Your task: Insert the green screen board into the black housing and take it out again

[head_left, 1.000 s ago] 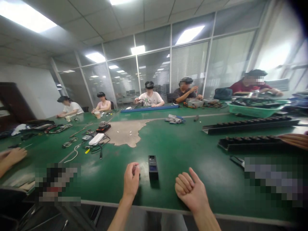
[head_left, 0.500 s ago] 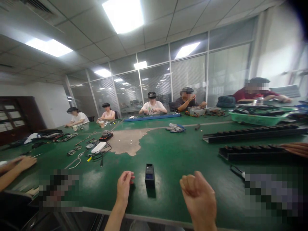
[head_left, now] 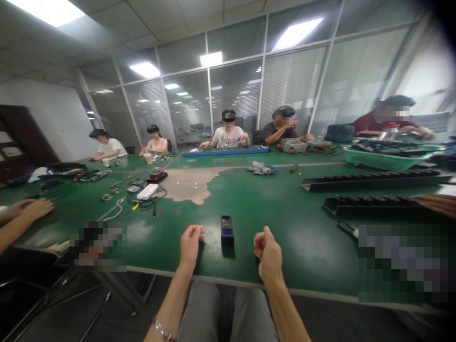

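Observation:
A small black box-shaped device (head_left: pixel 227 232) with a little bluish screen stands upright on the green table (head_left: pixel 245 199), between my two hands. My left hand (head_left: pixel 191 244) is just left of it, apart from it, its fingers curled together with nothing visible in them. To the device's right, with a wider gap, my right hand (head_left: pixel 269 254) is loosely closed with the thumb upward, and nothing shows in it. Neither hand touches the device.
A white adapter with cables (head_left: pixel 147 192) lies ahead on the left. Gloves (head_left: pixel 261 167) lie farther off. Black slotted rails (head_left: pixel 374 179) and a green basket (head_left: pixel 384 159) are on the right. A neighbour's hands (head_left: pixel 35 209) rest at the left; several people sit opposite.
The view has tilted down, showing my forearms and legs. My right hand has moved left, closer to the device. The device still stands untouched.

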Tool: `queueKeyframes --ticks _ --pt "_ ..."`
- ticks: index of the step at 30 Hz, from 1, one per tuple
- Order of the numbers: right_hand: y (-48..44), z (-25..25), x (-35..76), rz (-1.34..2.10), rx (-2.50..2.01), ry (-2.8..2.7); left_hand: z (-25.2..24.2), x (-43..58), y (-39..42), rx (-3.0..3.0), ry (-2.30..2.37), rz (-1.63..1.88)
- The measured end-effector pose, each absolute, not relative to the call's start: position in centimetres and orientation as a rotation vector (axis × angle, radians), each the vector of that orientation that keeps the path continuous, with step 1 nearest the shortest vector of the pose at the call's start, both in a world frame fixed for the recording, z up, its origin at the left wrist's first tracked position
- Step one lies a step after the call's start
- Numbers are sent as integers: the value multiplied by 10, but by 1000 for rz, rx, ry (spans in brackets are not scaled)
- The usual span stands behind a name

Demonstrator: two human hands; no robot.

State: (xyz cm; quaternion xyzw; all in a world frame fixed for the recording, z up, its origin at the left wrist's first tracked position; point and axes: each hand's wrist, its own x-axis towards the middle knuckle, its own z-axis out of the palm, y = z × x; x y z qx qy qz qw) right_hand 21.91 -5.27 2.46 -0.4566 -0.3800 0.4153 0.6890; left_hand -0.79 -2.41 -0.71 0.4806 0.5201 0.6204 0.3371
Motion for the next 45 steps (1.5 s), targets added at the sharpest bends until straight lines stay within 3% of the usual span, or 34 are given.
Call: queueKeyframes --ticks 5,7,10,14,26,31,45 --pt "-54 25 181 220 -1685 -1489 -6 -8 -28 1469 1296 1486" --pt "-52 29 168 105 -1848 -1587 -5 -6 -30 1897 1346 1274" --pt "-48 37 152 92 -2026 -1655 -3 -2 -34 2224 1507 940" --pt "-46 43 136 63 -2098 -1700 -2 -1 -35 2301 1618 772" --pt "-41 62 146 -26 -1821 -1472 -4 -4 -33 2291 1615 755" --pt "-45 41 176 -159 -1898 -1451 -4 -2 -34 2318 1619 755" --pt "-47 6 180 -136 -2038 -1486 -3 6 -32 2450 1693 639"
